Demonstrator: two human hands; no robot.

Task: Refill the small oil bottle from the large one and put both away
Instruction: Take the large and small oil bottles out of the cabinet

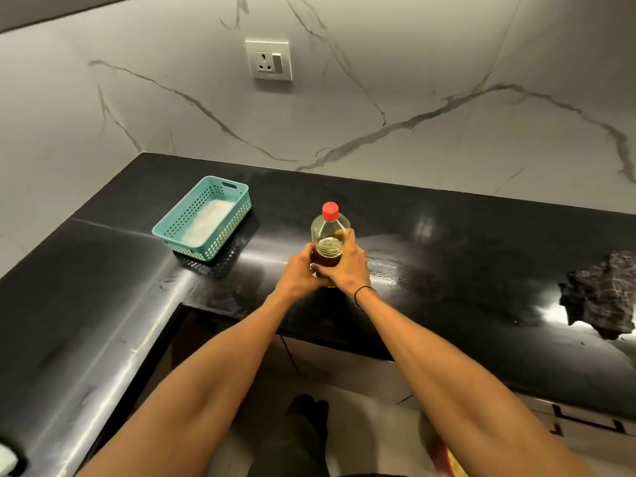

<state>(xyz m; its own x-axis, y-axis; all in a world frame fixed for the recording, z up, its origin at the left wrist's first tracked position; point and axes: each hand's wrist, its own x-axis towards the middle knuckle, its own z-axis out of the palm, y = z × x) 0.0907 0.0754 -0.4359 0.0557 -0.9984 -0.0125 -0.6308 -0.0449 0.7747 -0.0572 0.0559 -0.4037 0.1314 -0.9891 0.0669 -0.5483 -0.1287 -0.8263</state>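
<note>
Both hands [327,266] grip the seemingly upright, red-capped oil bottle [329,235].

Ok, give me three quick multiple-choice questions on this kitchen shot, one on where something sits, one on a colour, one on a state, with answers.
1. Where is the basket relative to the oil bottle?
A. left
B. right
C. under it

2. What colour is the bottle's cap?
A. green
B. red
C. white

3. How is the bottle held?
A. left hand only
B. right hand only
C. both hands

Answers: 1 A, the teal basket sits left on the counter; 2 B, the cap is plainly red; 3 C, both hands wrap its lower body.
</note>
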